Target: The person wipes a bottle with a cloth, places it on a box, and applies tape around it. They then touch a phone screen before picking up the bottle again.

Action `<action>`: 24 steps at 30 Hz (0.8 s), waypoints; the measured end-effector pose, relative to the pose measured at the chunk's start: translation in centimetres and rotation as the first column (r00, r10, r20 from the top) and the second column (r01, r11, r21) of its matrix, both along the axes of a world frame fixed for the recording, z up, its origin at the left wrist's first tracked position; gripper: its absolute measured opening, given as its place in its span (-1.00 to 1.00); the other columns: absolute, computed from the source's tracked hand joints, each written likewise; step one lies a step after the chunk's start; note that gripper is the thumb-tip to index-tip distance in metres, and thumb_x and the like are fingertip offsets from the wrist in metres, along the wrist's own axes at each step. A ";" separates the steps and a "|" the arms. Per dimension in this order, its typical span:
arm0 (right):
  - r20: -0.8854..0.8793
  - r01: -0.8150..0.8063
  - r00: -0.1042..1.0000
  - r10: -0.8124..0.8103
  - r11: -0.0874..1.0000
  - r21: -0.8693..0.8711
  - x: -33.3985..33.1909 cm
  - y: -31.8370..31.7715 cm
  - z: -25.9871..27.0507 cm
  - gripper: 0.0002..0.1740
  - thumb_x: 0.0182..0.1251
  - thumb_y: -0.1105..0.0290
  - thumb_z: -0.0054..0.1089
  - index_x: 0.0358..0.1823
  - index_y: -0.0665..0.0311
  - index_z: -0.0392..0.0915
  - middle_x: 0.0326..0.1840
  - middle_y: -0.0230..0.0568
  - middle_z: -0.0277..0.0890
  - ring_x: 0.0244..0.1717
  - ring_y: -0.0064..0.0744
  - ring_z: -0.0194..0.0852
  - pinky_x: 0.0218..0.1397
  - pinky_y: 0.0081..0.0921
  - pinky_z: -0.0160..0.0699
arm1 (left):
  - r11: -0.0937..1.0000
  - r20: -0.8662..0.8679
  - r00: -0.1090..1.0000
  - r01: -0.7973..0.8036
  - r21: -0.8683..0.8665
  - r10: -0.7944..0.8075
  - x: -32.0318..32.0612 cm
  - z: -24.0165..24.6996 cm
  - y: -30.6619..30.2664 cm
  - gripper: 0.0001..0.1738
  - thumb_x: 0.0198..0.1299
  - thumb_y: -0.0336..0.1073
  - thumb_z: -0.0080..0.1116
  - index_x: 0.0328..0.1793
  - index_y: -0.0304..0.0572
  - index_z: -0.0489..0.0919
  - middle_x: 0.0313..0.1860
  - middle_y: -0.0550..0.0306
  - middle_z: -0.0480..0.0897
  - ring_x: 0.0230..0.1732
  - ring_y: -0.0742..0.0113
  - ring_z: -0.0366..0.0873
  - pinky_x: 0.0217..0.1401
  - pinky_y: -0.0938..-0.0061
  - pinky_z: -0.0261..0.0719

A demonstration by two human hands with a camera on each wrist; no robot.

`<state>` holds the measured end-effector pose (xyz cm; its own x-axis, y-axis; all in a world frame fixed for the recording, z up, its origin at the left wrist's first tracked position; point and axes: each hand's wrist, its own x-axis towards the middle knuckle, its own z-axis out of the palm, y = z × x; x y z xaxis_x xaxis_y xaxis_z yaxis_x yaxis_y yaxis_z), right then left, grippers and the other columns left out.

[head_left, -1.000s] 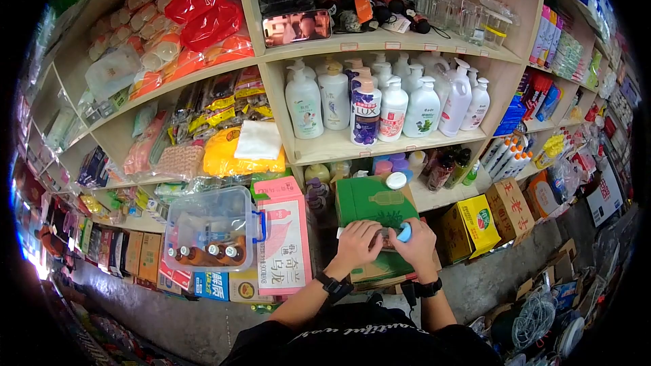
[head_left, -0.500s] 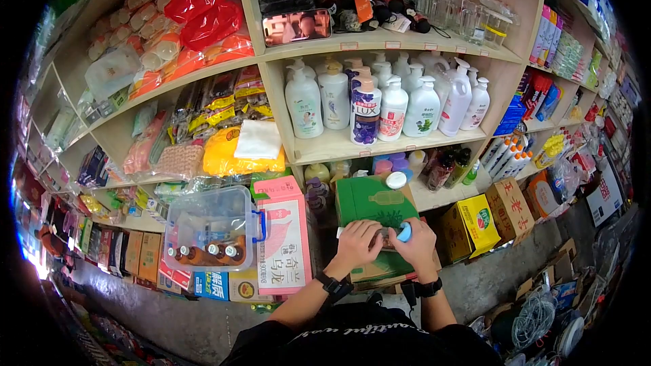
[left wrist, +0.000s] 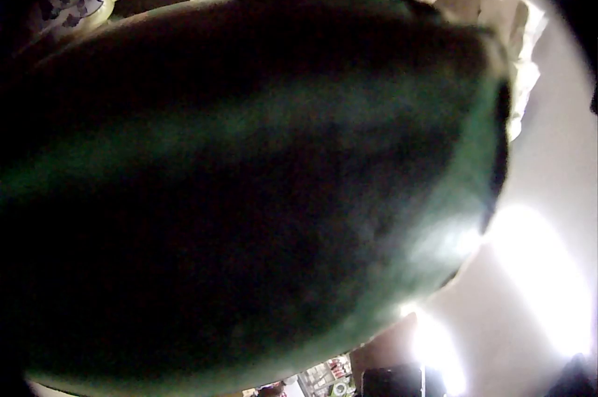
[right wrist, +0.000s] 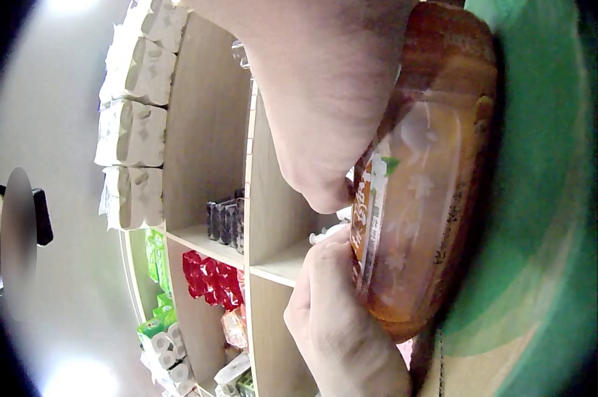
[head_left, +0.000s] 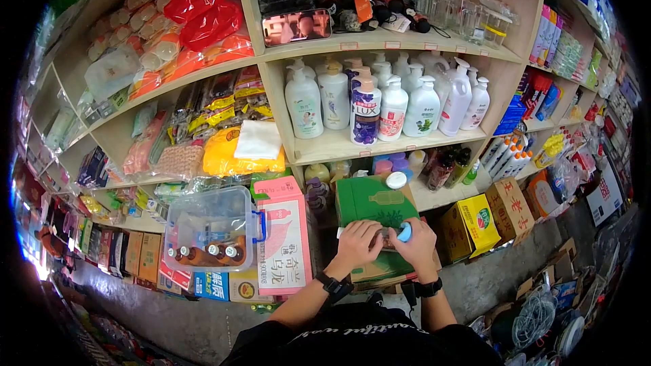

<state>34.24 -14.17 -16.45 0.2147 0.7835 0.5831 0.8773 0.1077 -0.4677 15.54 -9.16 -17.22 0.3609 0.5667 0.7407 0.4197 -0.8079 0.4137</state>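
Note:
On a green cardboard box (head_left: 359,200) lies a brown bottle (right wrist: 425,182) with a clear printed label. My left hand (head_left: 359,242) curls over the bottle beside its white end, fingers bent round it. At the other end my right hand (head_left: 417,244) has its fingers curled against the bottle and grips a small light blue piece (head_left: 405,232). In the right wrist view the fingers of both hands meet the label's edge close together. A dark green surface (left wrist: 234,201) fills most of the left wrist view.
To the left, a clear plastic bin (head_left: 203,203) with several brown bottles stands beside a pink and white carton (head_left: 285,244). A round white item (head_left: 396,180) sits at the box's back edge. Behind are shelves with pump bottles (head_left: 366,115); a yellow carton (head_left: 475,224) is right.

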 end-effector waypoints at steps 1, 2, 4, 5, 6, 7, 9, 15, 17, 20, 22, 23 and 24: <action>0.001 0.001 1.000 -0.001 1.000 -0.001 0.0 0.0 -0.1 -0.51 0.11 -0.01 0.63 -0.22 0.25 0.67 -0.36 -0.01 0.70 -0.29 0.06 0.74 -0.21 -0.10 0.70 | 1.000 0.003 1.000 0.001 -0.001 -0.001 0.0 0.0 0.0 -0.78 0.18 -0.36 0.35 -0.05 -0.19 0.69 -0.07 0.06 0.77 -0.05 0.01 0.74 0.09 0.18 0.68; 0.001 0.001 1.000 -0.001 1.000 -0.001 0.0 0.0 0.0 -0.51 0.11 -0.01 0.63 -0.22 0.25 0.67 -0.36 -0.01 0.70 -0.29 0.06 0.74 -0.21 -0.10 0.70 | 1.000 0.003 1.000 0.001 -0.001 -0.001 0.0 0.1 0.0 -0.78 0.18 -0.36 0.35 -0.05 -0.19 0.69 -0.07 0.06 0.77 -0.05 0.01 0.74 0.09 0.18 0.68; 0.004 0.003 1.000 -0.003 1.000 -0.011 0.0 0.0 0.1 -0.51 0.11 -0.02 0.62 -0.22 0.25 0.68 -0.36 0.00 0.70 -0.28 0.07 0.74 -0.21 -0.10 0.70 | 1.000 0.004 1.000 0.003 0.001 -0.003 0.0 0.2 -0.1 -0.78 0.17 -0.35 0.35 -0.05 -0.18 0.69 -0.08 0.06 0.76 -0.05 0.01 0.74 0.08 0.17 0.68; 0.004 0.002 1.000 -0.002 1.000 -0.011 0.0 -0.1 0.2 -0.51 0.11 -0.02 0.62 -0.22 0.25 0.68 -0.36 0.00 0.70 -0.28 0.07 0.74 -0.21 -0.10 0.70 | 1.000 0.004 1.000 0.003 0.001 -0.003 -0.1 0.2 -0.1 -0.78 0.17 -0.35 0.35 -0.05 -0.18 0.69 -0.08 0.06 0.76 -0.05 0.01 0.74 0.08 0.17 0.68; -0.001 0.000 1.000 0.000 1.000 -0.011 0.0 -0.1 0.2 -0.50 0.11 -0.02 0.62 -0.22 0.25 0.68 -0.36 0.00 0.71 -0.28 0.07 0.74 -0.20 -0.10 0.70 | 1.000 -0.007 1.000 0.004 -0.007 -0.004 -0.1 0.2 -0.1 -0.79 0.19 -0.36 0.35 -0.05 -0.20 0.70 -0.06 0.05 0.79 -0.04 0.02 0.76 0.08 0.17 0.70; -0.006 -0.001 1.000 0.001 1.000 -0.011 0.0 -0.1 0.2 -0.50 0.12 -0.02 0.62 -0.22 0.26 0.68 -0.36 0.00 0.71 -0.28 0.07 0.74 -0.20 -0.09 0.69 | 1.000 -0.017 1.000 0.006 -0.014 -0.006 -0.2 0.2 -0.1 -0.80 0.21 -0.36 0.36 -0.05 -0.23 0.72 -0.04 0.03 0.81 -0.04 0.02 0.77 0.07 0.17 0.72; -0.005 -0.001 1.000 0.001 1.000 -0.010 0.0 0.0 0.2 -0.50 0.12 -0.02 0.62 -0.21 0.26 0.68 -0.36 0.00 0.71 -0.28 0.08 0.74 -0.20 -0.09 0.69 | 1.000 -0.018 1.000 0.007 -0.013 -0.007 -0.1 0.2 -0.1 -0.80 0.21 -0.36 0.36 -0.05 -0.23 0.72 -0.04 0.03 0.81 -0.04 0.02 0.77 0.07 0.17 0.73; 0.002 0.001 1.000 -0.001 1.000 -0.005 0.0 -0.1 0.1 -0.50 0.13 -0.03 0.61 -0.21 0.26 0.68 -0.35 0.00 0.70 -0.28 0.08 0.74 -0.19 -0.09 0.70 | 1.000 -0.008 1.000 0.007 -0.006 -0.007 -0.1 0.1 0.0 -0.79 0.19 -0.36 0.35 -0.05 -0.21 0.71 -0.05 0.05 0.79 -0.04 0.02 0.76 0.08 0.17 0.71; 0.007 0.003 1.000 -0.003 1.000 -0.004 -0.1 -0.1 0.2 -0.50 0.13 -0.03 0.61 -0.21 0.25 0.67 -0.35 0.00 0.70 -0.28 0.07 0.74 -0.19 -0.09 0.70 | 1.000 0.003 1.000 0.006 0.003 -0.006 0.0 0.2 -0.1 -0.79 0.17 -0.37 0.35 -0.06 -0.19 0.69 -0.07 0.07 0.77 -0.05 0.02 0.75 0.08 0.18 0.69; 0.003 0.004 1.000 -0.004 1.000 -0.009 -0.1 -0.1 0.3 -0.51 0.14 -0.03 0.61 -0.21 0.25 0.67 -0.35 -0.01 0.70 -0.27 0.07 0.74 -0.19 -0.09 0.70 | 1.000 0.001 1.000 0.003 0.005 -0.003 -0.1 0.2 -0.1 -0.78 0.17 -0.37 0.35 -0.05 -0.19 0.69 -0.07 0.06 0.77 -0.05 0.02 0.75 0.08 0.18 0.69; 0.005 -0.001 1.000 0.001 1.000 -0.004 0.0 -0.1 0.2 -0.51 0.14 -0.02 0.61 -0.21 0.25 0.67 -0.35 -0.01 0.70 -0.28 0.07 0.74 -0.20 -0.10 0.70 | 1.000 -0.015 1.000 0.007 -0.014 -0.007 -0.1 0.2 -0.1 -0.80 0.23 -0.36 0.35 -0.04 -0.23 0.72 -0.02 0.02 0.81 -0.01 0.01 0.77 0.09 0.16 0.72; 0.005 -0.001 1.000 0.001 1.000 -0.004 -0.1 -0.1 0.3 -0.51 0.14 -0.02 0.61 -0.21 0.25 0.67 -0.35 -0.01 0.70 -0.28 0.07 0.74 -0.20 -0.10 0.70 | 1.000 -0.015 1.000 0.007 -0.014 -0.007 -0.1 0.2 -0.1 -0.80 0.23 -0.36 0.35 -0.04 -0.23 0.72 -0.02 0.02 0.81 -0.01 0.01 0.77 0.09 0.16 0.72; 0.004 -0.004 1.000 0.004 1.000 -0.002 -0.1 -0.1 0.5 -0.51 0.14 -0.02 0.61 -0.21 0.25 0.67 -0.35 -0.01 0.70 -0.27 0.07 0.74 -0.20 -0.09 0.70 | 1.000 -0.022 1.000 0.005 -0.013 -0.005 -0.1 0.2 -0.1 -0.80 0.24 -0.36 0.35 -0.04 -0.23 0.72 -0.02 0.02 0.81 -0.01 0.01 0.77 0.09 0.16 0.72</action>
